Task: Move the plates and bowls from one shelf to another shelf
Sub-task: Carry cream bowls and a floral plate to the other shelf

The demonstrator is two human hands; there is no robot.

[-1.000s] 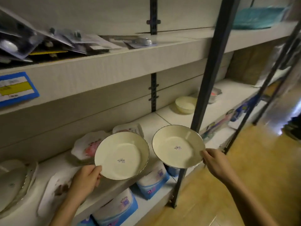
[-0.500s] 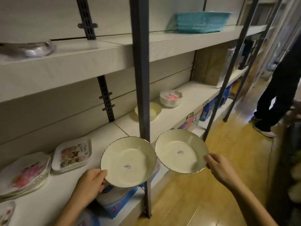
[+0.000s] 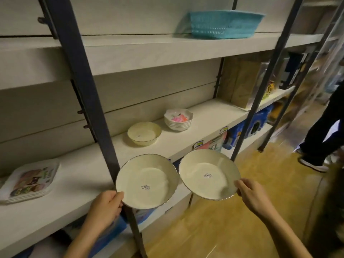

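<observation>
Cream, rigid, likely light, chippable; grips left plate (image 3: 147,181) by rim in left hand (image 3: 106,207), right plate (image 3: 209,174) in right hand (image 3: 251,196).

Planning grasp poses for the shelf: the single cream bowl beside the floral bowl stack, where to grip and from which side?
Pinch the cream bowl at its near rim, coming from the aisle side, thumb inside, fingers under the wall. It stands upright, open-topped, apart from the floral bowl stack; the shelf above likely crowds a top-down reach. Keep right of the dark post.
</observation>
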